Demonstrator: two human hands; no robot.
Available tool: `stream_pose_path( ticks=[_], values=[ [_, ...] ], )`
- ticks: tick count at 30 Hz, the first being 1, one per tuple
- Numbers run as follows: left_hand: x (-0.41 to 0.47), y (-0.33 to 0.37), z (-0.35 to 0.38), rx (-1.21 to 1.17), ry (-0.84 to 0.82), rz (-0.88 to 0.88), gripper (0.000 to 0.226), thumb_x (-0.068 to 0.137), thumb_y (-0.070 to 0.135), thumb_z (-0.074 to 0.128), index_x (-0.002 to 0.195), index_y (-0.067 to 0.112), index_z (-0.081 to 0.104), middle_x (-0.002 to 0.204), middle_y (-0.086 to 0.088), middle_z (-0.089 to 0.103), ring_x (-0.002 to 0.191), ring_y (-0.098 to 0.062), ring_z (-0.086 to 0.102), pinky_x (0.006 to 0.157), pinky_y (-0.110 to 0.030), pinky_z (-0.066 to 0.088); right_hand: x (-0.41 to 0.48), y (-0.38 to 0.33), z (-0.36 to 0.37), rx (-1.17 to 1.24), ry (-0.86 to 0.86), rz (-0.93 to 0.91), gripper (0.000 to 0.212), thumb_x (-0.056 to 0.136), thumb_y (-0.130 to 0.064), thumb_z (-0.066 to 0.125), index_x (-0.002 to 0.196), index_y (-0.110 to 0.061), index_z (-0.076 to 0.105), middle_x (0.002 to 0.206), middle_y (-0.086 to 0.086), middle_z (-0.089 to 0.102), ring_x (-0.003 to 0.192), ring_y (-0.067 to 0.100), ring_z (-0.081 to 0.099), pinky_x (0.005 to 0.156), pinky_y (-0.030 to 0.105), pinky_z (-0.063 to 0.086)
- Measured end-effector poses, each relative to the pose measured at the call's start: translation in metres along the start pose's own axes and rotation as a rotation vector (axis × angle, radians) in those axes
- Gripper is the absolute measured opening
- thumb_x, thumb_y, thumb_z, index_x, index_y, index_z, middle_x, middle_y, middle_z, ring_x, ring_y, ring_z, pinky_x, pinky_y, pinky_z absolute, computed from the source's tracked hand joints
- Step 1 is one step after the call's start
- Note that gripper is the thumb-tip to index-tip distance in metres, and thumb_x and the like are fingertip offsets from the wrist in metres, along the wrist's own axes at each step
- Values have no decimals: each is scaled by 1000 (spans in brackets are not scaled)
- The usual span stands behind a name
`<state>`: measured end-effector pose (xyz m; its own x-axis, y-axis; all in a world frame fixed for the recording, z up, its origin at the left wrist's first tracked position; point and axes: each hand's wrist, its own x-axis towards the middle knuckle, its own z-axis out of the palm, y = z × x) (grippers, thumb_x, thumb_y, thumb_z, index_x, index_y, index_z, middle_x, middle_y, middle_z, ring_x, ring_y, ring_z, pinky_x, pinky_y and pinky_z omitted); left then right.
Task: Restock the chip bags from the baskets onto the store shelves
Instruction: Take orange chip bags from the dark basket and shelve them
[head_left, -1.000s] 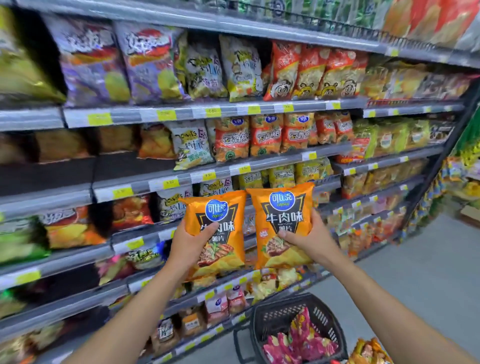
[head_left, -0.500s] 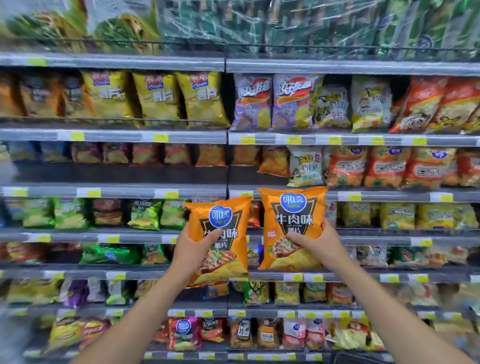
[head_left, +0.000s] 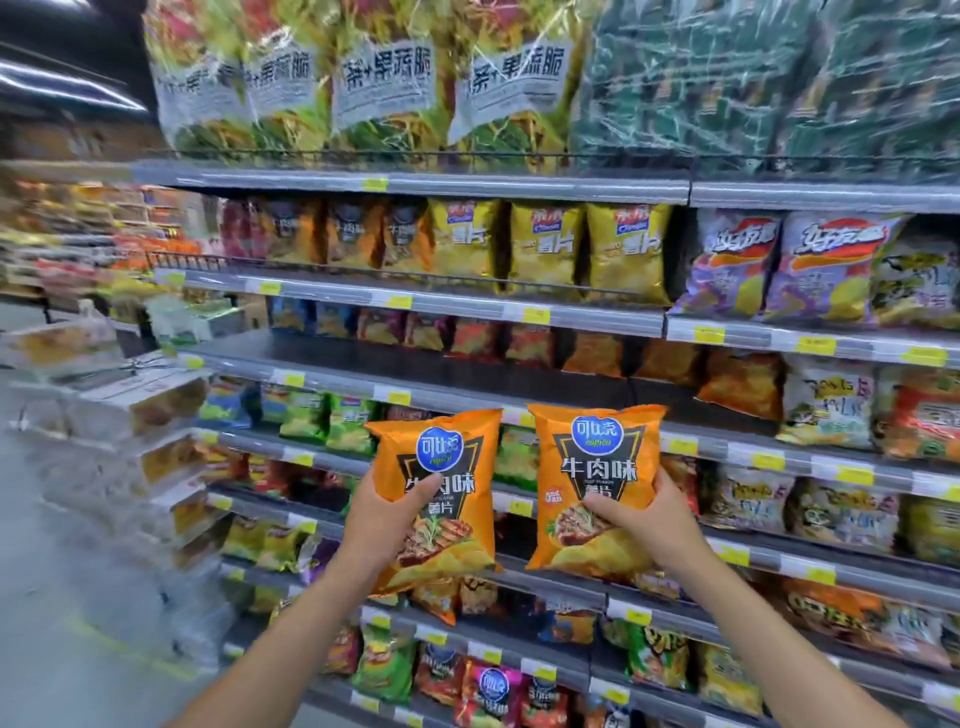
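aisle: a shop aisle with long grey shelves (head_left: 467, 304) packed with snack bags, yellow price tags (head_left: 536, 315) along the rims; the far left is blurred.
left hand (head_left: 387, 512): grasping the left orange bag (head_left: 462, 525) low on its side, thumb across the front, fingers behind.
right hand (head_left: 649, 519): grasping the right orange bag (head_left: 597, 457) the same way from its outer edge, thumb on the front.
where the bags are: both upright in the air, side by side and just apart, in front of the middle shelves, on no shelf yet.
handling: judged light, puffed with air, with slick crinkly film and brittle chips inside; best held at a lower side edge with a loose pinch, not squeezed across the belly.
writing on the bags: a blue round badge with white characters at the top, then "牛肉味" in large letters with "薯片" beneath; the left thumb hides part of it.
likely home: blurred orange bags (head_left: 358, 234) with a similar dark shield stand on the upper shelf, beside yellow bags (head_left: 545, 244).
other labels: the big top bags (head_left: 384, 78) read "果蔬脆"; the lettering on the purple bags (head_left: 826, 260) is too blurred to read.
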<state>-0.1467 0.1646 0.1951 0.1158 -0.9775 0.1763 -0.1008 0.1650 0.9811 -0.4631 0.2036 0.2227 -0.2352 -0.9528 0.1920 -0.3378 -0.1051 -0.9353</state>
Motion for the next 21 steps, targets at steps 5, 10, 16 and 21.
stream_pose_path(
  ticks=[5,10,16,21],
  values=[
    [17,-4,-94,15,78,-15,67,75,57,86,131,29,63,111,6,77,101,-21,73,90,-50,61,2,-31,85,9,-56,-44,72,67,-38,93,125,-29,52,108,-13,68,94,7,66,72,26,51],
    [38,0,-169,9,148,-8,77,72,63,87,134,28,58,125,5,70,112,-19,67,97,-45,57,15,-63,159,-6,-78,-75,65,69,-35,93,117,-32,49,103,-17,64,89,1,61,79,31,49],
    [69,12,-234,3,221,39,92,57,76,85,134,32,60,123,7,73,114,-19,69,103,-51,54,49,-98,228,-5,-127,-101,66,67,-37,94,119,-30,53,104,-13,68,91,8,66,85,39,56],
    [110,24,-266,-17,239,62,111,51,79,86,145,28,54,127,4,72,115,-22,69,104,-54,54,88,-125,272,28,-159,-148,67,66,-35,94,120,-30,54,105,-11,71,91,11,71,77,34,57]
  ],
)
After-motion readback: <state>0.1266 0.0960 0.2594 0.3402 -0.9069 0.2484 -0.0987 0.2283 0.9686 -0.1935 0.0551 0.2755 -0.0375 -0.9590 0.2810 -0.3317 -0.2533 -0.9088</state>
